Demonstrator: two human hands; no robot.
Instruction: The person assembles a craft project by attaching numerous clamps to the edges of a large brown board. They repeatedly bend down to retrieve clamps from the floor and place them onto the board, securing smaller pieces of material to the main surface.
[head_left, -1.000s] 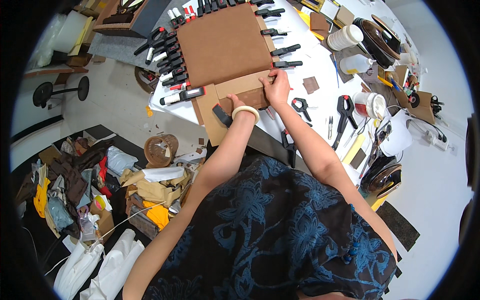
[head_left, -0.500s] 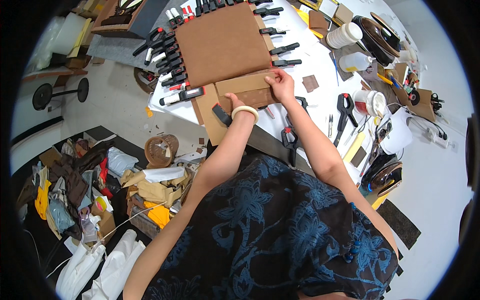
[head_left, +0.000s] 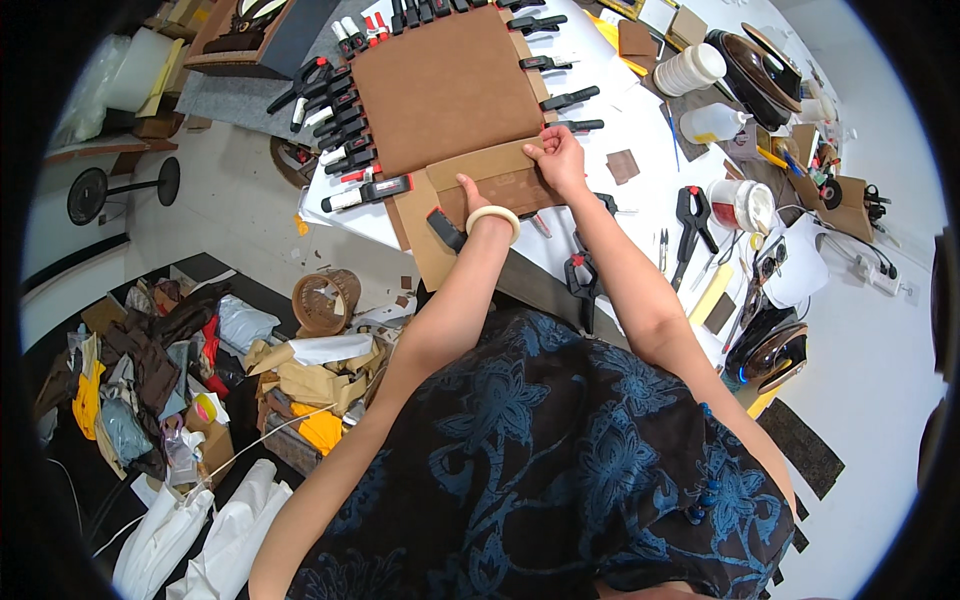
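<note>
A square brown leather-like panel (head_left: 445,90) lies on the white-covered table, with several black spring clamps (head_left: 345,130) along its edges. At its near edge lies a tan cardboard-like strip (head_left: 460,172), over a darker brown flap (head_left: 505,193). My right hand (head_left: 562,163) pinches the right end of the tan strip, thumb on top. My left hand (head_left: 478,203), with a pale bangle on its wrist, grips the flap's near left part. Its thumb lies on top and its fingers are hidden underneath. A clamp (head_left: 445,230) sits beside the left wrist on a tan sheet.
To the right lie loose black clamps (head_left: 692,225), an open white tub (head_left: 740,205), a white bottle (head_left: 712,123), a yellow-handled tool (head_left: 711,292) and a small brown square (head_left: 622,167). A wicker basket (head_left: 325,302) and piled scraps (head_left: 150,370) are at lower left.
My right hand has slid slightly left and away from me along the tan strip. The strip sits nearer the panel, baring more of the brown flap. My left thumb has shifted a little.
</note>
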